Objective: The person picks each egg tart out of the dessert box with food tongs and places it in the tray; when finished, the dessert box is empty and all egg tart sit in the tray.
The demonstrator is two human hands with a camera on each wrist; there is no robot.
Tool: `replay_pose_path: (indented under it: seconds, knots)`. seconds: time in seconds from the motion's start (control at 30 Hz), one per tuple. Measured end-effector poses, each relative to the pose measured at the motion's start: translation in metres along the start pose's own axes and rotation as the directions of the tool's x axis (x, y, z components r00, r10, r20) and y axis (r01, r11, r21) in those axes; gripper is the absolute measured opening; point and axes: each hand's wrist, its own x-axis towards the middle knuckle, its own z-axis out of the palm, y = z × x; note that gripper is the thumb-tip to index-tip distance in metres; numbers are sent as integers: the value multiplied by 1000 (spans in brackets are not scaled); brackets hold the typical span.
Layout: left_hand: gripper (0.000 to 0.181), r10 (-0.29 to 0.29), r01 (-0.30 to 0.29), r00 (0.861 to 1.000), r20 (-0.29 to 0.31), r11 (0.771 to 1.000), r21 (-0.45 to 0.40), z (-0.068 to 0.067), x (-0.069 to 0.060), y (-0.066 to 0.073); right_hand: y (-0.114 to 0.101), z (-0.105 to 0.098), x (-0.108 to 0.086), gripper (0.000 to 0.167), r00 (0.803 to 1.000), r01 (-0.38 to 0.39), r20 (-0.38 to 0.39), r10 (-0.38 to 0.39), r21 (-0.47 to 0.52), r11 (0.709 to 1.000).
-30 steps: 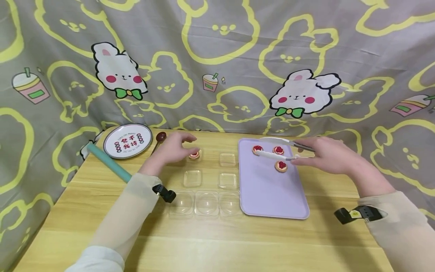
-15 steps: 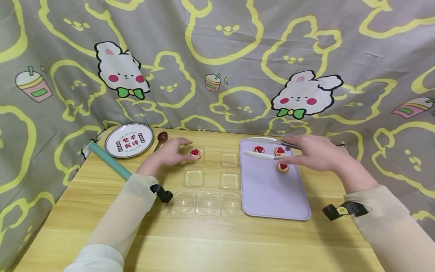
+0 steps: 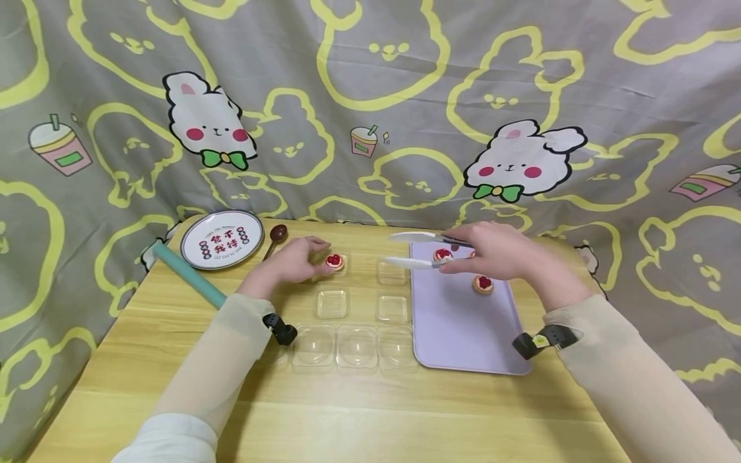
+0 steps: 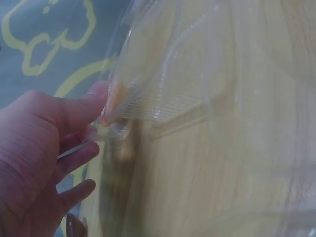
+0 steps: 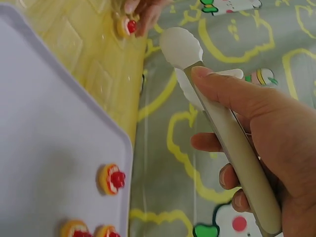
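At the back of the table, my left hand [image 3: 296, 259] pinches the edge of a small clear plastic box [image 4: 168, 94], thumb in front and a finger behind. A berry tart [image 3: 334, 262] sits in this box, showing only as an orange edge in the left wrist view. My right hand [image 3: 492, 249] grips metal tongs [image 5: 232, 143] with white tips, raised over the back left of the lilac tray [image 3: 469, 334]. The tips are spread with nothing between them. Three tarts lie on the tray, one being the tart [image 3: 483, 285] in front; my right hand partly covers another.
Between hand and tray stand more small clear boxes [image 3: 332, 304]. Clear domed lids [image 3: 356, 347] form a row in front of them. At the back left are a printed plate [image 3: 222, 239], a dark spoon [image 3: 278, 233] and a green stick [image 3: 188, 275]. A patterned curtain [image 3: 405, 116] hangs behind.
My right hand has carried the tongs leftward, from over the tray's tarts to past its left edge. My left hand has closed in on the box with the tart.
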Motion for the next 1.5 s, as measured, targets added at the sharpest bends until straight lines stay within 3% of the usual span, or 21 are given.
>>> replay_pose_path:
  seconds: [0.37,0.87,1.17,1.5]
  knots:
    - [75,-16,16,1000,4,1000,-3,1,3,-4,-30,20,56,77,995,68,65,-69,17,998]
    - [77,-47,47,999,10,998,-36,6,6,0,-54,38,112,68,983,56,177,-48,-45,997]
    - [78,-67,68,998,11,996,-50,4,5,-1,-67,43,132,63,974,78,221,-59,-77,994]
    - [79,-68,69,997,21,996,-49,4,4,-3,-77,37,134,51,965,82,258,-47,-125,989]
